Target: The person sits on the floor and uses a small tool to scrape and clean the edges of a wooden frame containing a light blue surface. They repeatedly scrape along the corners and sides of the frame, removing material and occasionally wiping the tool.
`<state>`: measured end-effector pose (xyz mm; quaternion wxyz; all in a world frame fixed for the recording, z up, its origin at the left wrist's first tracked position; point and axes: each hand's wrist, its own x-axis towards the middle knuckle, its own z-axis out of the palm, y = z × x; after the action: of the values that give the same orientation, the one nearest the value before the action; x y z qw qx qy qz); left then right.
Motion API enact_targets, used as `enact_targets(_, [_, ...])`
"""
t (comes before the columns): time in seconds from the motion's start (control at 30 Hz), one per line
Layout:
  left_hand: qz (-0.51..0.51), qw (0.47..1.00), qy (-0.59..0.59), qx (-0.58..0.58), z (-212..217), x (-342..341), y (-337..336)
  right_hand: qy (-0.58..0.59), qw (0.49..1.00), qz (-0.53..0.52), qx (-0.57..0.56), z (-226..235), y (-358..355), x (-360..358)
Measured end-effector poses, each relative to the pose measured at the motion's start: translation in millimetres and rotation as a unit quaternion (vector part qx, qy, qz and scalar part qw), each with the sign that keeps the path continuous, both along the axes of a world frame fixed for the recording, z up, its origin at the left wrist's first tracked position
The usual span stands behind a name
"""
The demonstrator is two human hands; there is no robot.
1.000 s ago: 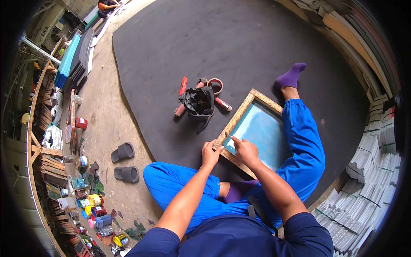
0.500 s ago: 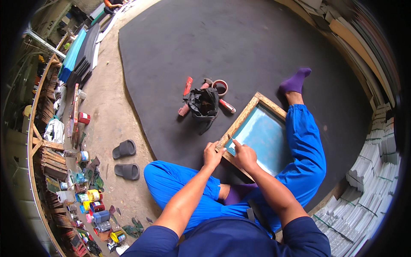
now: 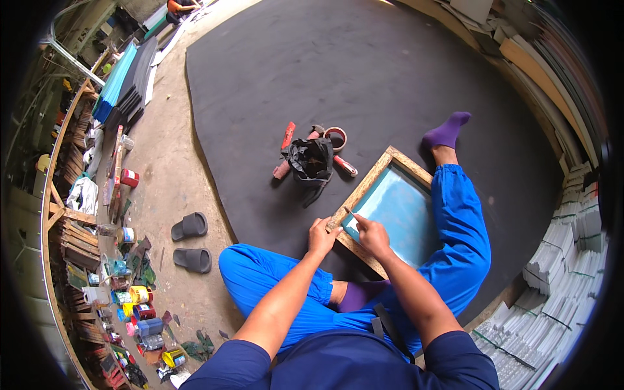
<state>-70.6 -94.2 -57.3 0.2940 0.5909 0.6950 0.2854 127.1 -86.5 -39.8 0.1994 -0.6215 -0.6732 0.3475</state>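
Note:
A wooden frame with blue-green mesh stretched inside rests between my legs on the black mat. My left hand grips the frame's near left corner, thumb towards the wood. Just beside it, my right hand is closed on a small thin blade-like tool, its tip pointing up and left over the frame's inner edge. The tool is mostly hidden by my fingers, so its exact kind is unclear. A pale, whitish patch shows on the mesh along its left side.
Beyond the frame stand a black bag-lined container, a tape roll and a red-handled cutter. Black slippers lie left of the mat. Paint cans line the left; stacked white sheets the right. Another person sits far off.
The tool's tip has tilted and shifted slightly left, nearer the frame's wooden side. My left hand keeps its place at the corner. The whole view has shifted a little.

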Motion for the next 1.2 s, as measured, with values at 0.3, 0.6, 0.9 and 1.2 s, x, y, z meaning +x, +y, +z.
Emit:
enact_targets(0.3, [-0.001, 1.000, -0.006, -0.009, 3, 2, 0, 0.428, 0.857, -0.094, -0.271, -16, 20, 12])
enact_targets(0.6, [-0.011, 1.000, -0.025, -0.007, 9, -1, 4, 0.379, 0.853, -0.127, -0.335, 35, 18, 22])
enact_targets(0.9, [-0.021, 0.996, 0.082, -0.029, 29, 6, 12, 0.060, 0.997, -0.045, -0.034, 34, 8, 22])
enact_targets(1.2, [-0.019, 0.994, 0.107, -0.031, 19, 24, 24, -0.100, 0.995, 0.004, -0.022, 49, 6, 8])
